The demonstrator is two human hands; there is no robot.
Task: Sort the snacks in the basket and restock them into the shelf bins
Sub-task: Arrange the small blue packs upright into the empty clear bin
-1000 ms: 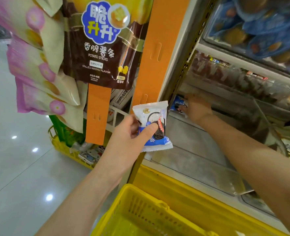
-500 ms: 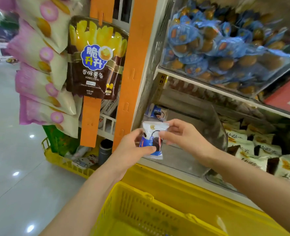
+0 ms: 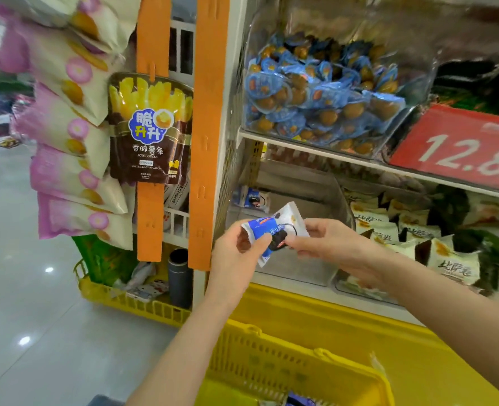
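A small white-and-blue snack packet [image 3: 274, 230] with a dark cookie picture is held between both hands in front of the shelf. My left hand [image 3: 238, 253] pinches its left end and my right hand [image 3: 327, 244] grips its right end. Behind it is a clear shelf bin [image 3: 315, 268], nearly bare, with one matching packet [image 3: 252, 197] at its back left. The yellow basket [image 3: 274, 367] sits below my arms, with a few packets showing at its bottom.
The bin to the right holds several white and brown packets [image 3: 400, 230]. Above, a clear bin holds blue-wrapped snacks [image 3: 321, 95] beside a red price sign [image 3: 459, 145]. Orange hanging strips [image 3: 207, 133] carry chip bags [image 3: 150, 130] on the left. A second yellow basket [image 3: 131, 300] rests on the floor.
My right hand came back from the rear of the bin and took hold of the packet in my left hand. The packet has tilted from upright to sideways.
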